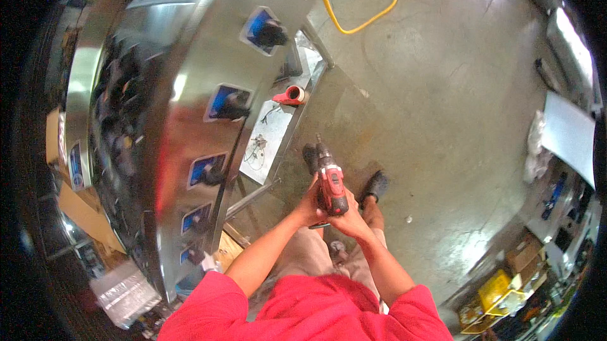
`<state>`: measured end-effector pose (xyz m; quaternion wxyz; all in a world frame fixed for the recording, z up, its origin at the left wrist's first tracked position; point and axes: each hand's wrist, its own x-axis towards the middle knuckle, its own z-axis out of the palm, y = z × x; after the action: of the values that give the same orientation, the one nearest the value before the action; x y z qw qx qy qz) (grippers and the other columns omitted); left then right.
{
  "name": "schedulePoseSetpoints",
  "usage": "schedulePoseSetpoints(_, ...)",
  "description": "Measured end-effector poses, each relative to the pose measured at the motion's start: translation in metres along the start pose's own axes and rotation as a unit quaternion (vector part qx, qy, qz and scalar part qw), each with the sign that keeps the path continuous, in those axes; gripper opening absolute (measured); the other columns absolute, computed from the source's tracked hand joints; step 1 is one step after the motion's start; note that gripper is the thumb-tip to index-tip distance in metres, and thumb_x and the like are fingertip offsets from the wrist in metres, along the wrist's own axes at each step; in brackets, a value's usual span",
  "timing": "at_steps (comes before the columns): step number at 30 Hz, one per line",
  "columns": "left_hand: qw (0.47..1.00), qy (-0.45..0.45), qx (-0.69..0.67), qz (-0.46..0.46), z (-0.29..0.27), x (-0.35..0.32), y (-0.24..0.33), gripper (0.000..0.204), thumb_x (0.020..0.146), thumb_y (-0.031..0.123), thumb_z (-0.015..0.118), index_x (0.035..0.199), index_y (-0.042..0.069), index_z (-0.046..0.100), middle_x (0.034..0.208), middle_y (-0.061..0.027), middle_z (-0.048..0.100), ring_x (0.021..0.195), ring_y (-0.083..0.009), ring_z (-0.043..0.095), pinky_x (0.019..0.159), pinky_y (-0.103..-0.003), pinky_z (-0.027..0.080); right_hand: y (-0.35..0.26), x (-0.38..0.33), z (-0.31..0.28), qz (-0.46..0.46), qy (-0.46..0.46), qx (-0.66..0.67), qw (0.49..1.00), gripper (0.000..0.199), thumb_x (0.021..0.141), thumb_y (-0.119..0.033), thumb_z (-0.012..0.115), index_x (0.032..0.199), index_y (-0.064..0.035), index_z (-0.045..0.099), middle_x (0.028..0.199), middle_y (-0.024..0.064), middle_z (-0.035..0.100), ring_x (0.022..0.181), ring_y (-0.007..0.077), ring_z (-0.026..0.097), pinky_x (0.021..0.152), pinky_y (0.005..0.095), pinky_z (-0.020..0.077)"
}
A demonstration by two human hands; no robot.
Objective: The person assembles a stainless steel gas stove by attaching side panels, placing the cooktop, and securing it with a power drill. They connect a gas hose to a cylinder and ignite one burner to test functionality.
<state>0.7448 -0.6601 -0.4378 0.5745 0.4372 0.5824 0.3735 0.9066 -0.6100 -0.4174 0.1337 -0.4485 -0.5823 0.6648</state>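
Note:
A red and black cordless drill (331, 184) is held in front of my body, its chuck and bit pointing away from me. My left hand (308, 207) grips it from the left side, and my right hand (349, 219) closes on it from the right, near its base. Most of the fingers are hidden under the drill body. To the left of the drill stands a long stainless steel unit (183, 123) with a row of black knobs (235, 104) on blue plates. The bit touches nothing.
Under the steel unit, a low shelf (262, 161) carries a red tape dispenser (292, 95) and thin wire. A yellow hose (360, 27) curls on the concrete floor (442, 120) ahead. At the lower right sit a yellow basket (494, 290) and cardboard boxes (523, 257). A pale panel (569, 135) leans at far right.

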Motion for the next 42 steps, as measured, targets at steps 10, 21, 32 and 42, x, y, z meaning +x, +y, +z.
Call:
schedulePoseSetpoints(10, 0.782, 0.174, 0.446, -0.399, -0.142, 0.168, -0.265, 0.072, 0.072, 0.03, 0.071, 0.135, 0.012, 0.041, 0.116, -0.0215, 0.065, 0.11, -0.0419, 0.062, 0.093, -0.05, 0.048, 0.183, 0.006, 0.003, 0.248, -0.084, 0.076, 0.962, 0.068, 0.092, -0.045, 0.063, 0.138, 0.0031, 0.049, 0.137, 0.027, 0.049, 0.132, 0.0391, 0.045, 0.11, 0.044, 0.0355)
schedulePoseSetpoints(21, 0.726, 0.215, 0.512, -0.406, -0.3, 0.223, -0.379, 0.095, 0.08, 0.022, 0.068, 0.154, 0.015, 0.009, 0.138, -0.0251, 0.052, 0.129, -0.0414, 0.05, 0.114, -0.052, 0.028, 0.191, 0.038, 0.015, 0.265, -0.056, 0.12, 0.955, 0.055, 0.094, -0.035, 0.062, 0.131, 0.005, 0.054, 0.123, 0.0265, 0.062, 0.116, 0.0358, 0.061, 0.099, 0.0418, 0.0469)
schedulePoseSetpoints(32, 0.746, 0.52, -0.025, -0.414, -0.001, -0.188, -0.096, 0.062, 0.097, 0.055, 0.048, 0.122, -0.001, 0.055, 0.129, -0.0188, 0.058, 0.125, -0.0297, 0.052, 0.106, -0.042, 0.038, 0.016, 0.04, -0.041, 0.042, 0.084, 0.106, 0.99, 0.027, 0.101, -0.016, 0.056, 0.116, 0.0052, 0.062, 0.108, 0.0149, 0.067, 0.1, 0.0215, 0.064, 0.09, 0.0333, 0.0499)
schedulePoseSetpoints(42, 0.522, 0.822, 0.068, -0.216, -0.109, -0.23, -0.009, 0.066, 0.104, 0.052, 0.031, 0.132, -0.006, 0.046, 0.133, -0.0351, 0.048, 0.12, -0.048, 0.05, 0.098, -0.05, 0.041, -0.371, 0.149, -0.027, -0.596, 0.047, -0.178, 0.782, 0.034, 0.104, -0.027, 0.047, 0.11, 0.0017, 0.065, 0.101, 0.0158, 0.065, 0.095, 0.0322, 0.06, 0.087, 0.0421, 0.0448)
